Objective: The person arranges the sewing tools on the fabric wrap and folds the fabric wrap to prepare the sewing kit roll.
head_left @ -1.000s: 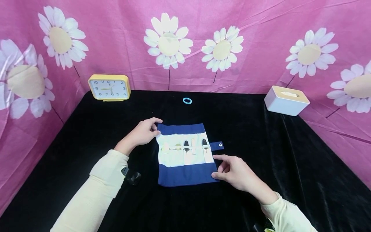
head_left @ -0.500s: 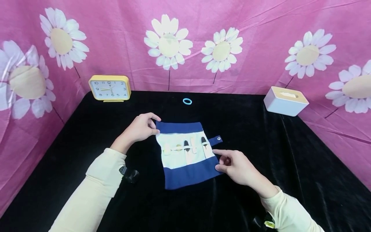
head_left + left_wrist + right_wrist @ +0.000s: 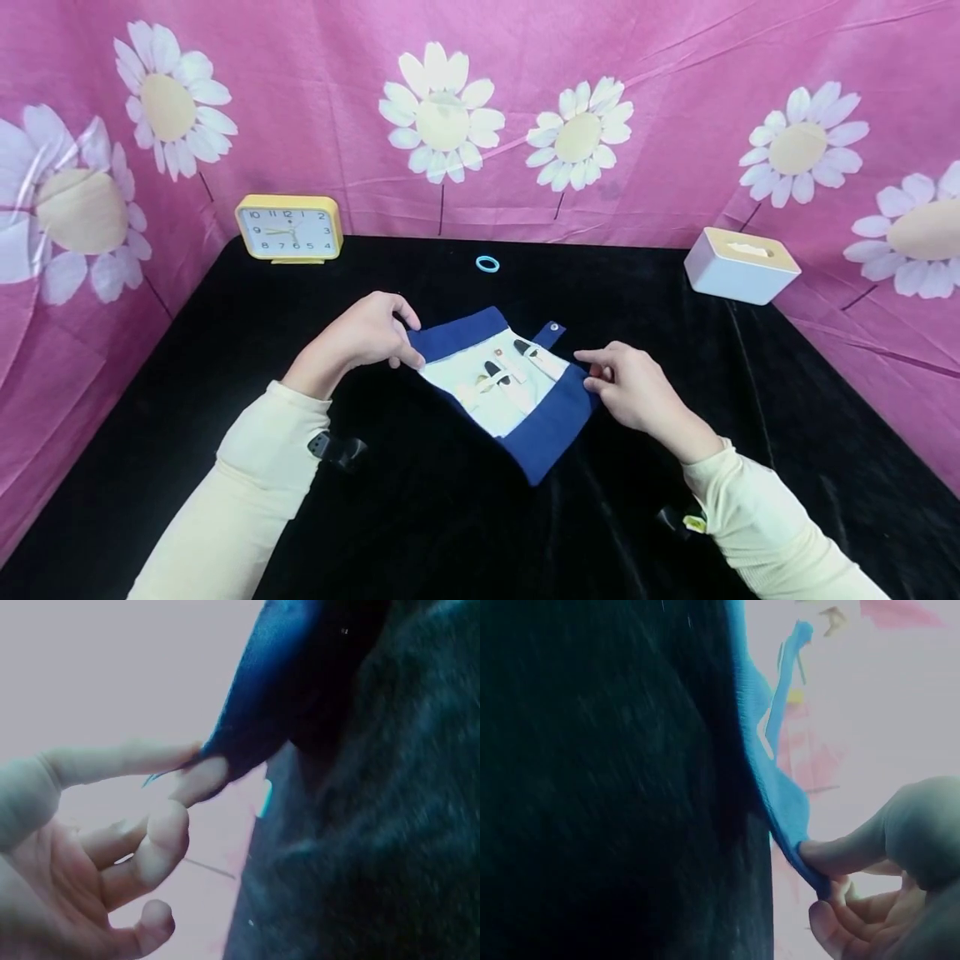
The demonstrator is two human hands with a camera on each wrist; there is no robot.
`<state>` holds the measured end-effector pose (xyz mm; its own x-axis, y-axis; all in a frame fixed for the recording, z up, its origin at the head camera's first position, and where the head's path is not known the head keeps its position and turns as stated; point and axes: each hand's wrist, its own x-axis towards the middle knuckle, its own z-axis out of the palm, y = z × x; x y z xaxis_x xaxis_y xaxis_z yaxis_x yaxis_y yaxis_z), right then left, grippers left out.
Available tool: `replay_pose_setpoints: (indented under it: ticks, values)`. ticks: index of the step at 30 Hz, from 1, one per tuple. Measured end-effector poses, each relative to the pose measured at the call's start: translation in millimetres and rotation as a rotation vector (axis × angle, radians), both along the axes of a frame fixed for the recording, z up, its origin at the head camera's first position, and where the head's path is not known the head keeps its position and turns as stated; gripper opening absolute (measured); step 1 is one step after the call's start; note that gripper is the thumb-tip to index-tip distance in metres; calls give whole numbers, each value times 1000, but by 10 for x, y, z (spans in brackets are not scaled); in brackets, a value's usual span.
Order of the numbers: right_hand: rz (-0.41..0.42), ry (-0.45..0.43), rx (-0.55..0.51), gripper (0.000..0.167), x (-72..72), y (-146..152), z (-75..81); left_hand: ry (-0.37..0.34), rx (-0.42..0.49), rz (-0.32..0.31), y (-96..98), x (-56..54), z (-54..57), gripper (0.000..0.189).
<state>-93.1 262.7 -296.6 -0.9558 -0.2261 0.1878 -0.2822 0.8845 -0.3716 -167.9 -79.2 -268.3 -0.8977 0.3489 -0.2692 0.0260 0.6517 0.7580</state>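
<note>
Behind your work hangs the pink cloth backdrop printed with white daisies [image 3: 315,125], and below it spreads the black velvety table cloth [image 3: 450,533]. Near the middle of that surface, between your hands, is the open navy-and-white fabric tool roll [image 3: 547,421], tilted askew with one navy corner sagging toward you; whether that corner touches the black cloth you cannot tell from here. Your left hand [image 3: 367,333] is clamped on the roll's far left edge, thumb and finger pinching the navy border, and your right hand [image 3: 633,387] pinches the opposite navy edge the same way. The white tissue box with a wood-toned top [image 3: 731,275] and the yellow-framed rectangular clock [image 3: 288,229] stand well apart from both. The step in hand looks to be handling the roll by its edges — so keep both pinches firm and level, and a light outward tension would take out the sag. Mind the slim black-handled tools [image 3: 497,372] under their white band [image 3: 492,381]: too steep a tilt could let them slip. Let the short navy strap [image 3: 550,335] lie free — folding it under would leave a lump. The small light-blue ring [image 3: 487,264] lies beyond, clear of the fabric.
</note>
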Motion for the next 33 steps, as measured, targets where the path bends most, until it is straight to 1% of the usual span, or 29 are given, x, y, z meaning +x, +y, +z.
replay_pose_setpoints:
  ticks: [3,7,9,12,17,21,24,26,29,33]
  values:
    - [-13,49,25,31,-81,20,-2,-10,-9,-12,42,56,63,53]
    - [-15,117,24,29,-202,1,-20,-6,-31,-34,66,105,113,55]
    - [-6,142,10,29,-277,-28,-28,0,-44,-47,68,122,127,53]
    - [26,165,-4,30,-399,-80,-42,4,-66,-71,68,141,136,45]
    - [86,172,-14,31,-592,-168,-68,5,-111,-94,76,166,140,33]
    - [110,162,-39,29,-729,-229,-84,-3,-139,-112,92,178,143,30]
    - [124,144,-69,27,-815,-260,-113,-6,-158,-146,99,182,140,28]
    - [128,133,-85,26,-857,-271,-142,-12,-157,-172,100,185,133,26]
    - [121,118,-97,25,-897,-268,-195,-33,-130,-215,96,184,114,23]
    - [93,93,-110,24,-918,-250,-254,-84,-94,-249,83,180,84,21]
